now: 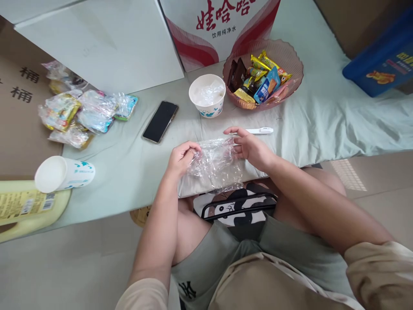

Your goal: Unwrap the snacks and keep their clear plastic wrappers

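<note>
A clear, crinkled plastic bag (215,165) lies spread between my hands at the near edge of the cloth-covered surface. The thumb and fingers of my left hand (183,157) pinch its upper left corner. My right hand (248,147) is at the bag's right edge with its fingers apart, the lower fingertips against the film. Just beyond my right hand rests a slim white tool (263,131), partly hidden by the hand. Farther back stands a paper cup (209,113) with crumpled clear plastic inside.
A pink scalloped bowl (298,73) of wrapped snacks stands behind the cup. To the left are a phone (160,122), several bagged packets (97,113), a tipped paper cup (79,173) and a yellow jug (38,206). Boxes and a blue container (383,60) stand farther back.
</note>
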Demonstrator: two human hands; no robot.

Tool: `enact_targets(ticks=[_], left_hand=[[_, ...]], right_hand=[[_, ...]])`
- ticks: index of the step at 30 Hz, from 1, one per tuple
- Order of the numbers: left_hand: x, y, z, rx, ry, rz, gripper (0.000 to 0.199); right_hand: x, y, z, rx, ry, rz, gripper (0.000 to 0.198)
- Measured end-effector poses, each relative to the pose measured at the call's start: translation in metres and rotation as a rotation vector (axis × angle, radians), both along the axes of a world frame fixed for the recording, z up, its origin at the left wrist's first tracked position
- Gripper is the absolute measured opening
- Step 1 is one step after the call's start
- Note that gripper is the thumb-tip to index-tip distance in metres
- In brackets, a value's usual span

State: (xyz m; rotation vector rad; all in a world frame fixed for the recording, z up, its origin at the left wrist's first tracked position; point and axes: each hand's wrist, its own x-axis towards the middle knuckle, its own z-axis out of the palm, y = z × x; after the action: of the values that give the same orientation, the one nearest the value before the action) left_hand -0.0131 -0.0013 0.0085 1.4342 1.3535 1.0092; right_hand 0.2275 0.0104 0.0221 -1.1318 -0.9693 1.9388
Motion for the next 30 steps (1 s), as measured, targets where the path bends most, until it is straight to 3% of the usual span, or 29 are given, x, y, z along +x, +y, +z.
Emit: enact_targets(ticks=[3,9,12,16,18,22,25,28,30], left_hand=[[0.000,0.000,-0.001,0.041,0.117,-0.022,0.018],[0.003,0.001,-0.002,0.111,0.107,-0.075,0.020],[0.003,0.000,0.000,0.030,-0.044,-0.061,0.019],[0.005,-0.003,0.008,-0.182,-0.461,-0.074,0.056],[0.008,-0.003,0.009,-0.293,-0.577,-0.114,0.064],[0.016,0.000,0.003,-0.450,-0.427,-0.141,0.050],[0.018,0.002,0.000,-0.386,-0.416,-0.067,0.041],[0.018,0.002,0.002,-0.340,-0.497,-0.014,0.041],[0.019,0.001,0.002,-0.380,-0.525,-0.011,0.046]], right_hand=[[0.000,0.002,-0.003,-0.069,0.005,-0.069,0.046],[0.001,-0.001,-0.002,0.008,-0.160,-0.031,0.050],[0.002,0.000,-0.004,0.119,-0.211,-0.063,0.046],[0.000,0.002,-0.004,0.220,-0.199,-0.151,0.044],[0.000,0.002,-0.002,0.265,-0.178,-0.178,0.045],[0.002,0.002,0.000,0.182,-0.051,-0.198,0.046],[0.003,0.001,-0.003,0.056,0.019,-0.105,0.043],[0.001,-0.001,-0.007,0.070,-0.004,0.033,0.034],[-0.001,-0.002,-0.008,0.097,-0.013,0.042,0.027]])
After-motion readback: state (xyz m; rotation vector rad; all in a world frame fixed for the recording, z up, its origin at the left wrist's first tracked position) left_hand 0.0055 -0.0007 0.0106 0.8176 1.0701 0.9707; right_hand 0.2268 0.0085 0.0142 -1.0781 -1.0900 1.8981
